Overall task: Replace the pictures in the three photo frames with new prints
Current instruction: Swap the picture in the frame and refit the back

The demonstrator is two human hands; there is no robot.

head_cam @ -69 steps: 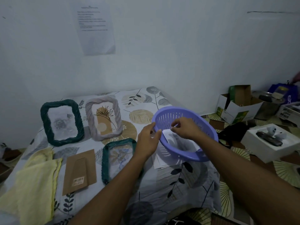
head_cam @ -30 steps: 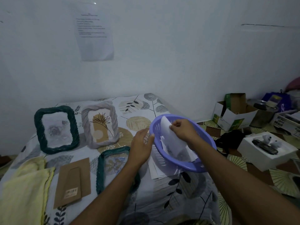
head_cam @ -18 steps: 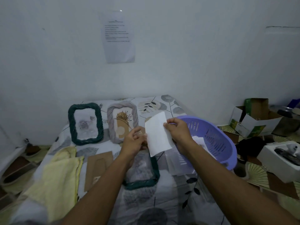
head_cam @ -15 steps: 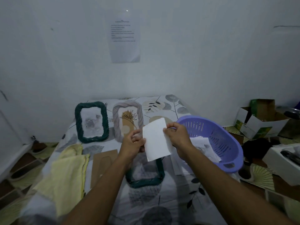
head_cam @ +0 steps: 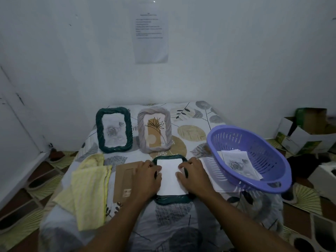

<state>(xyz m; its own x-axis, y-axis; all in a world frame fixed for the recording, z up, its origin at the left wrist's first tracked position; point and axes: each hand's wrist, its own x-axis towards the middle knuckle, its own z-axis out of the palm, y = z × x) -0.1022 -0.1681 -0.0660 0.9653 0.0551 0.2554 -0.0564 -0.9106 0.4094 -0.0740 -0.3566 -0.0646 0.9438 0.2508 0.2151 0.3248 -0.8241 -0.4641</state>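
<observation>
One leaf-print bedsheet [head_cam: 190, 131] carries everything else, running back to a pale wall. At its right edge rests a purple slotted basket [head_cam: 227, 140], tilted, with loose prints [head_cam: 236, 164] lying inside it, the top one showing a grey rose; more sheets of paper [head_cam: 212, 177] lie partly under the basket. A folded yellow cloth [head_cam: 89, 188] lies at the left. Toward the wall stand two frames side by side: a dark green rope-edged frame [head_cam: 99, 131] holding a grey flower picture, and a grey rope-edged frame [head_cam: 169, 128] holding a tan botanical picture. A brown backing board [head_cam: 123, 179] lies flat between the cloth and the person's left hand [head_cam: 147, 179]. The third frame [head_cam: 172, 199], dark green, lies flat in the middle. Both the left hand and the right hand [head_cam: 194, 177] rest on it with fingers spread and uncurled, fingertips pressing the two side edges of a blank white print [head_cam: 170, 177] that lies inside the frame's opening.
</observation>
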